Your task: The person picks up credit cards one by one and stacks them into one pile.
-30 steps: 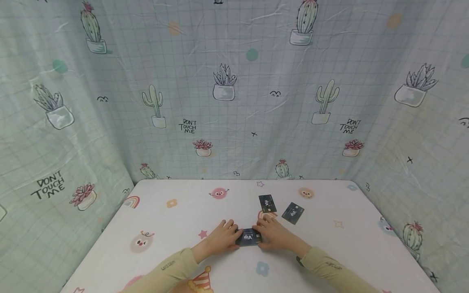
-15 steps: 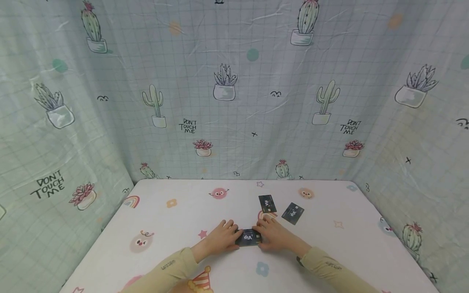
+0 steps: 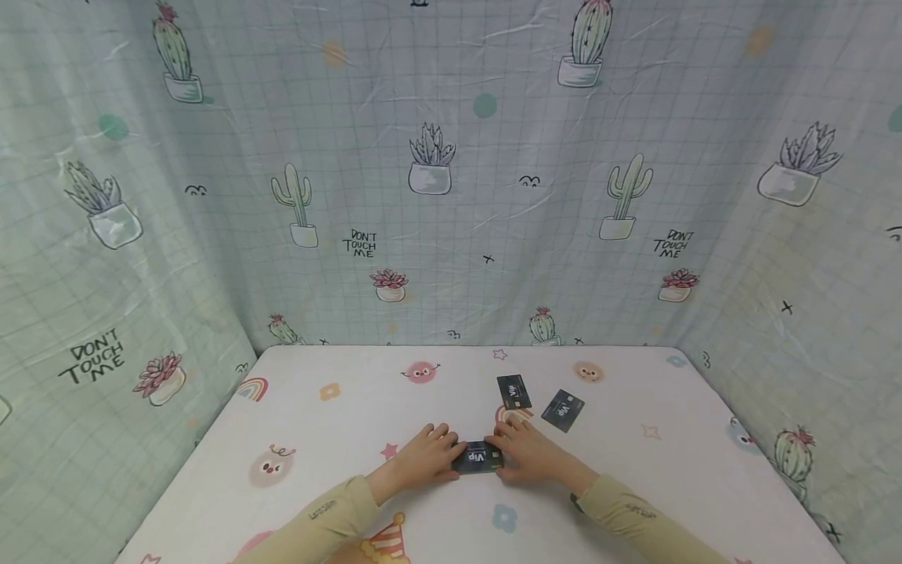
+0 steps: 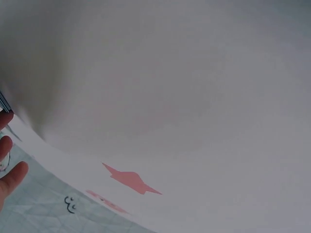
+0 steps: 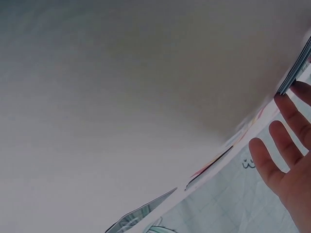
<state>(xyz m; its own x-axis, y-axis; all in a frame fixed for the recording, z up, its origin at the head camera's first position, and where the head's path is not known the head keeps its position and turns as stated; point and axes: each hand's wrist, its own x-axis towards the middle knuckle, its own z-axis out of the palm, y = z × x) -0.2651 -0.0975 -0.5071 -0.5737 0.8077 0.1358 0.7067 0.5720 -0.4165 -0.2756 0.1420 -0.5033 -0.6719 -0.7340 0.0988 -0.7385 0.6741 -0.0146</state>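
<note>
A stack of dark cards printed "Vip" lies flat in the middle of the table in the head view. My left hand grips its left end, thumb on the near side. At the opposite end, my right hand holds the stack between thumb and fingers. The right wrist view shows the layered card edges against the fingertips of the right hand. Only a corner of the stack and some left fingers appear in the left wrist view.
Two loose Vip cards, one and another, lie beyond the right hand. A small dark object shows beside the right cuff, mostly hidden. Cactus-print curtains stand behind and beside the white patterned table.
</note>
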